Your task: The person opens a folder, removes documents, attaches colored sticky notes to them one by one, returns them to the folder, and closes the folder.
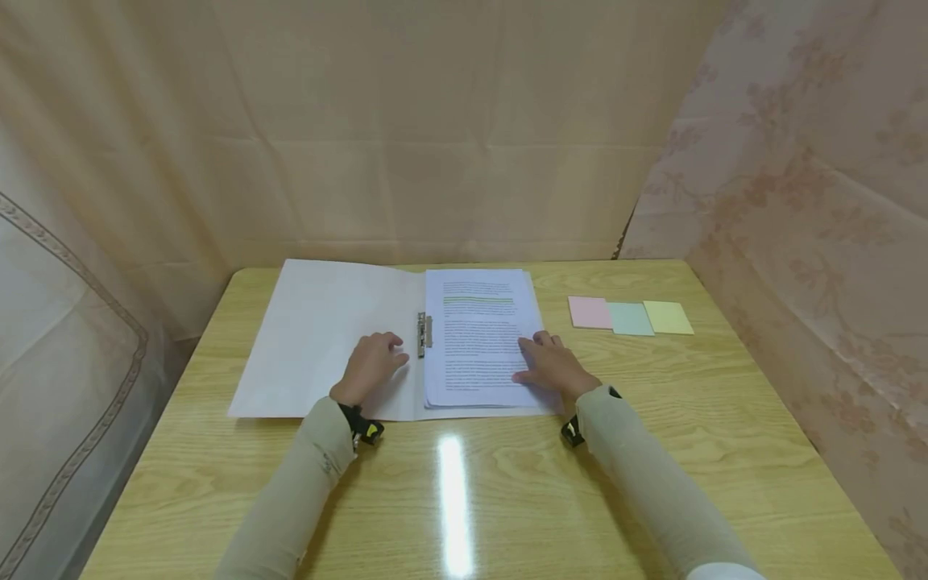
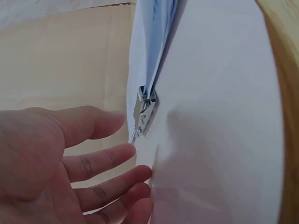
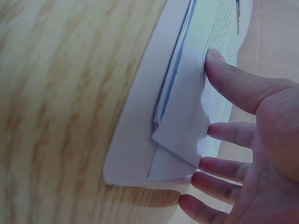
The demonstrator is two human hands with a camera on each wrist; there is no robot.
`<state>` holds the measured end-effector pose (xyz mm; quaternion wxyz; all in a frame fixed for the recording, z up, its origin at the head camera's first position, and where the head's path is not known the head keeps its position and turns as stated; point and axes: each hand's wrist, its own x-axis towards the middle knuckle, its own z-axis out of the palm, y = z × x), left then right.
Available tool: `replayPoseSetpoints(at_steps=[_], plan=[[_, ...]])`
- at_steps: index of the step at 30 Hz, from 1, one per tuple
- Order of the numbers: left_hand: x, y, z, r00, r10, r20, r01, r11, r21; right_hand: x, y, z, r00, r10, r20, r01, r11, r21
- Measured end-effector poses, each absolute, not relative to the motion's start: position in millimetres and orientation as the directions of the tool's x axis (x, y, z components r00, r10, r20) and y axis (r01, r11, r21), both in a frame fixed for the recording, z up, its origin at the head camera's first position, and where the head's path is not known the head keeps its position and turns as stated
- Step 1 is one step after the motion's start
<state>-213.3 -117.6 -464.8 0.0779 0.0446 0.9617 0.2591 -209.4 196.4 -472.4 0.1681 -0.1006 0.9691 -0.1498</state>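
Observation:
An open white folder [image 1: 312,338] lies flat on the wooden table [image 1: 507,499]. A stack of printed pages [image 1: 474,338], with a green highlighted line near the top, fills its right half. A metal clip [image 1: 424,333] holds the pages at the spine. My left hand [image 1: 373,362] rests with relaxed fingers on the bare inside cover [image 2: 219,116], just left of the clip [image 2: 144,112]. My right hand [image 1: 551,366] lies on the right edge of the pages [image 3: 187,112]. Its thumb presses the top sheet and its fingers spread along the edge by the lower corner.
Three sticky-note pads lie in a row on the table's right side: pink [image 1: 589,312], green [image 1: 631,318] and yellow [image 1: 668,316]. Cloth-draped walls close in behind and on both sides. A bright light reflection sits on the table in front of the folder.

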Motion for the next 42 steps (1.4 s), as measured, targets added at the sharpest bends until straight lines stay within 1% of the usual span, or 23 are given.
replayPoseSetpoints(at_steps=[15, 24, 29, 34, 42], plan=[[-215, -109, -473, -0.986, 0.104, -0.134, 0.03, 0.883, 0.469, -211, 199, -475, -0.924, -0.252, -0.286, -0.156, 0.935, -0.32], [-215, -106, -475, -0.989, 0.101, -0.108, 0.042, 0.894, 0.447, -210, 199, -474, -0.926, -0.25, -0.284, -0.154, 0.934, -0.321], [-215, -106, -476, -0.988, 0.105, -0.109, 0.045, 0.892, 0.45, -210, 199, -474, -0.925, -0.243, -0.292, -0.142, 0.934, -0.327], [-217, -105, -477, -0.989, 0.109, -0.099, 0.051, 0.884, 0.464, -210, 200, -474, -0.926, -0.253, -0.281, -0.155, 0.933, -0.326], [-221, -100, -480, -0.989, 0.092, -0.117, 0.025, 0.879, 0.477, -211, 199, -474, -0.923, -0.253, -0.29, -0.154, 0.933, -0.325]])
